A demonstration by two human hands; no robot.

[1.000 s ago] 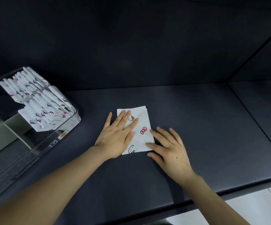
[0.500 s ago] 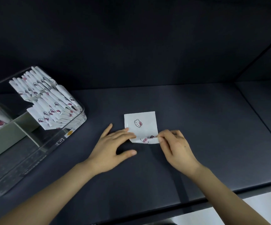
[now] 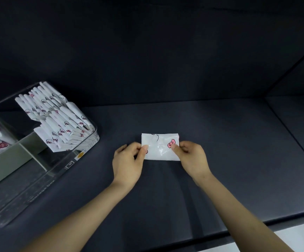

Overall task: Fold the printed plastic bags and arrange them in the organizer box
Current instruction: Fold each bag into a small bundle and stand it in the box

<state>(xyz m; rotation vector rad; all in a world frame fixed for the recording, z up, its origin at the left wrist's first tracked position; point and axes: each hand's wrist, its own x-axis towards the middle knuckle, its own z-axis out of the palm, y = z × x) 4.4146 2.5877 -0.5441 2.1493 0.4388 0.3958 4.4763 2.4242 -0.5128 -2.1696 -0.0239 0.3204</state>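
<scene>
Centre frame: left hand [image 3: 127, 160] and right hand [image 3: 191, 157] each pinch an end of the folded bag [image 3: 159, 147]. Left frame: clear organizer box [image 3: 85, 148] holds upright folded bags [image 3: 56, 117] in its rear compartment.

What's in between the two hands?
In the head view, a small white folded plastic bag with a pink bow print lies between the left hand and right hand; both pinch its ends.
</scene>
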